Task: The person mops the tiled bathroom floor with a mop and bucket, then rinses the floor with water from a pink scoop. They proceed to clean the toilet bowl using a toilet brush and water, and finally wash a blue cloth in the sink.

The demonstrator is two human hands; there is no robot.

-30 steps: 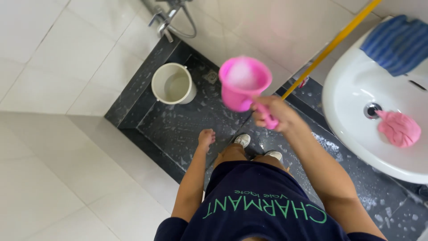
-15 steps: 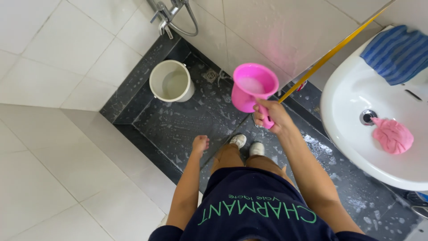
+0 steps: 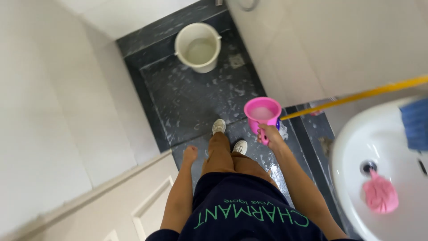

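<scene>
The right hand (image 3: 270, 135), right of centre, is clenched around the handle of a pink plastic mug (image 3: 262, 113) holding water, the cup just above the fist. The left hand (image 3: 190, 155) hangs released at lower centre. A white bucket (image 3: 198, 47) stands at the top on the wet dark floor (image 3: 187, 98).

A bucket (image 3: 198, 47) stands at the far end of the sunken floor (image 3: 196, 98), near its back edge. A mug (image 3: 262, 114) hangs in the right hand (image 3: 270, 135) over the floor's right edge, just right of the two shoes (image 3: 228, 135). The left hand (image 3: 190, 155) hangs left of the legs. A sink (image 3: 356, 151) sits at the far right, with a scrubber (image 3: 380, 194) in its basin and a cloth (image 3: 415, 124) on its far rim. A pole (image 3: 356, 95) leans behind the sink.
</scene>
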